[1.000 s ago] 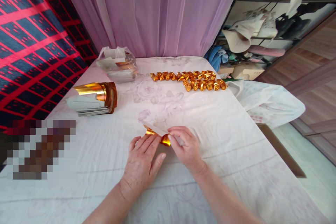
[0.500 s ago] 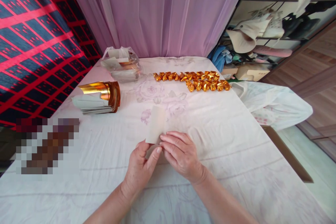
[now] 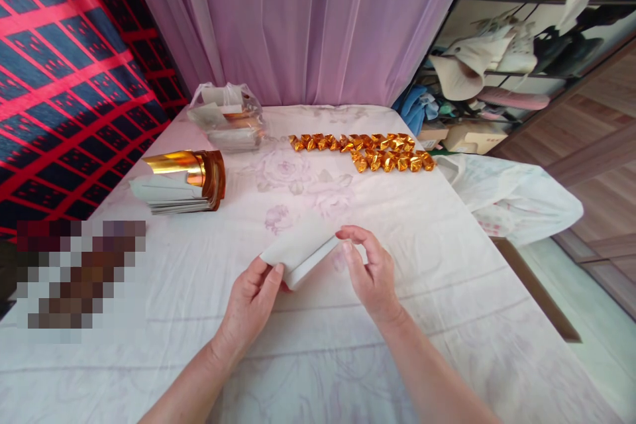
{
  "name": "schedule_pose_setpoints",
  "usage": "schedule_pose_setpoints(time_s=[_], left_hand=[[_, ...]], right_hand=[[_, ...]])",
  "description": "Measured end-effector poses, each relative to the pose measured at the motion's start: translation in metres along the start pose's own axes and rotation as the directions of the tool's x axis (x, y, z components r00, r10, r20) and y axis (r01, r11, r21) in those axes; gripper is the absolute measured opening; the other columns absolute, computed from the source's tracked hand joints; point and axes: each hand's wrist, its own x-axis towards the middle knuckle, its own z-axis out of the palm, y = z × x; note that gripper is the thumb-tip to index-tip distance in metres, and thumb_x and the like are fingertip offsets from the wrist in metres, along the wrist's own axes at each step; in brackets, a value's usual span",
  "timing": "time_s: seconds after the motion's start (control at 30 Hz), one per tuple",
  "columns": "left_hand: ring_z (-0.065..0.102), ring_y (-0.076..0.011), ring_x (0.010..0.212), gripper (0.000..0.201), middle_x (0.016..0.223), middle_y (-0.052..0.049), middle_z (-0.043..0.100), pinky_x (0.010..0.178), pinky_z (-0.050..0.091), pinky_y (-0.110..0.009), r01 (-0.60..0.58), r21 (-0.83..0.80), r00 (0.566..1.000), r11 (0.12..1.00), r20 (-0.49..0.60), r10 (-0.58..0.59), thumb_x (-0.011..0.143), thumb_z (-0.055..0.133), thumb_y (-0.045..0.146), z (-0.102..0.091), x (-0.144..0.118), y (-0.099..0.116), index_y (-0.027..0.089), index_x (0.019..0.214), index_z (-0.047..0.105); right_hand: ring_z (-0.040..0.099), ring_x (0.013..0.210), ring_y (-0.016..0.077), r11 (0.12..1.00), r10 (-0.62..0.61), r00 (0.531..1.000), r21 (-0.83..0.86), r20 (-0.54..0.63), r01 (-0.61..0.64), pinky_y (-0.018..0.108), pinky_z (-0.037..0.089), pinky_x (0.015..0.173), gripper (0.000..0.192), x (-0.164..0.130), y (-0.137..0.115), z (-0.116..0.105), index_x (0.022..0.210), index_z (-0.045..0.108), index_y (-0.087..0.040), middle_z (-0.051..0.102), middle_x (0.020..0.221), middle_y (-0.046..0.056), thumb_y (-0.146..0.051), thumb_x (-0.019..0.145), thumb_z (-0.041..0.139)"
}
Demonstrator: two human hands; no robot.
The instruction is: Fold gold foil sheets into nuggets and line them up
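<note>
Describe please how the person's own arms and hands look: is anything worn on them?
Both forearms are bare as far as the picture shows, with no sleeve in view. The left hand and the right hand wear no gloves, and no ring, watch or bracelet is visible. The fingernails look short and unpainted.

Left hand (image 3: 253, 298) pinches with thumb and fingers; right hand (image 3: 370, 271) hovers beside it, fingers curled, loosely apart.

Bare forearms, no sleeves, no rings
</note>
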Motion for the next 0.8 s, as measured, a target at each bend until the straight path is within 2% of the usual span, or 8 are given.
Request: schedule_pose_setpoints(time_s=[0.13, 0.27, 0.37, 0.47, 0.53, 0.6, 0.7, 0.8], left_hand=[[0.057, -0.0132, 0.061, 0.028, 0.066, 0.002, 0.063, 0.060, 0.047, -0.024, 0.001, 0.055, 0.997, 0.999, 0.080, -0.006, 0.089, 0.050, 0.040, -0.003, 0.002, -0.003, 0.017, 0.094, 0.065], [0.056, -0.0127, 0.058, 0.026, 0.060, 0.004, 0.060, 0.058, 0.045, -0.023, 0.025, 0.115, 0.994, 0.993, 0.103, -0.037, 0.089, 0.049, 0.042, -0.006, 0.004, -0.003, 0.019, 0.079, 0.059], [0.054, -0.0121, 0.052, 0.028, 0.053, 0.006, 0.057, 0.054, 0.042, -0.023, 0.058, 0.157, 0.993, 0.986, 0.093, -0.074, 0.089, 0.049, 0.043, -0.006, 0.004, -0.004, 0.021, 0.072, 0.054], [0.057, -0.0124, 0.046, 0.024, 0.054, 0.007, 0.059, 0.051, 0.044, -0.024, 0.104, 0.198, 0.991, 0.975, 0.064, -0.119, 0.089, 0.050, 0.044, -0.006, 0.005, -0.007, 0.021, 0.089, 0.057], [0.058, -0.0118, 0.042, 0.035, 0.067, 0.005, 0.066, 0.049, 0.046, -0.025, 0.128, 0.233, 0.988, 0.964, 0.049, -0.143, 0.089, 0.050, 0.044, -0.006, 0.005, -0.008, 0.020, 0.115, 0.055], [0.058, -0.0102, 0.040, 0.049, 0.082, 0.003, 0.070, 0.047, 0.047, -0.025, 0.105, 0.297, 0.991, 0.949, 0.048, -0.124, 0.090, 0.050, 0.042, -0.008, 0.005, -0.009, 0.022, 0.134, 0.045], [0.056, -0.0081, 0.039, 0.054, 0.091, 0.003, 0.071, 0.048, 0.046, -0.024, 0.014, 0.447, 0.999, 0.894, 0.033, -0.033, 0.090, 0.051, 0.036, -0.013, 0.007, -0.009, 0.025, 0.142, 0.039], [0.060, -0.0101, 0.049, 0.046, 0.095, 0.001, 0.071, 0.053, 0.050, -0.026, -0.120, 0.601, 0.990, 0.790, 0.012, 0.141, 0.092, 0.050, 0.034, -0.017, 0.008, -0.008, 0.023, 0.137, 0.046]], right_hand=[[0.067, 0.068, 0.0153, 0.991, 0.119, 0.991, 0.055, 0.069, -0.123, 0.025, 0.053, 0.065, 0.020, 0.000, 0.000, 0.002, 0.096, 0.065, -0.021, 0.070, 0.073, 0.002, -0.036, 0.090, 0.054], [0.052, 0.044, 0.0105, 0.970, 0.227, 0.966, 0.058, 0.122, -0.236, 0.021, 0.042, 0.046, 0.020, 0.002, 0.000, 0.006, 0.083, 0.064, -0.021, 0.058, 0.052, -0.005, -0.040, 0.083, 0.058], [0.046, 0.039, 0.0093, 0.949, 0.306, 0.938, 0.029, 0.164, -0.315, 0.021, 0.035, 0.043, 0.022, 0.002, 0.003, 0.009, 0.077, 0.062, -0.022, 0.051, 0.046, -0.007, -0.042, 0.082, 0.056], [0.049, 0.041, 0.0104, 0.939, 0.343, 0.919, -0.074, 0.194, -0.335, 0.022, 0.034, 0.045, 0.023, 0.000, 0.007, 0.012, 0.074, 0.062, -0.022, 0.055, 0.047, -0.006, -0.042, 0.082, 0.055], [0.053, 0.043, 0.0119, 0.933, 0.346, 0.918, -0.179, 0.194, -0.314, 0.023, 0.035, 0.048, 0.021, -0.002, 0.010, 0.013, 0.075, 0.063, -0.023, 0.060, 0.050, -0.004, -0.041, 0.083, 0.054], [0.057, 0.048, 0.0137, 0.912, 0.339, 0.925, -0.302, 0.174, -0.278, 0.025, 0.035, 0.051, 0.019, -0.005, 0.012, 0.014, 0.077, 0.064, -0.024, 0.064, 0.054, -0.003, -0.039, 0.083, 0.054], [0.061, 0.051, 0.0157, 0.857, 0.320, 0.936, -0.465, 0.147, -0.220, 0.026, 0.033, 0.052, 0.016, -0.008, 0.016, 0.015, 0.080, 0.065, -0.025, 0.068, 0.058, -0.002, -0.035, 0.083, 0.054], [0.060, 0.050, 0.0165, 0.812, 0.312, 0.937, -0.556, 0.158, -0.176, 0.028, 0.030, 0.051, 0.015, -0.009, 0.018, 0.015, 0.082, 0.066, -0.024, 0.069, 0.060, -0.002, -0.034, 0.085, 0.055]])
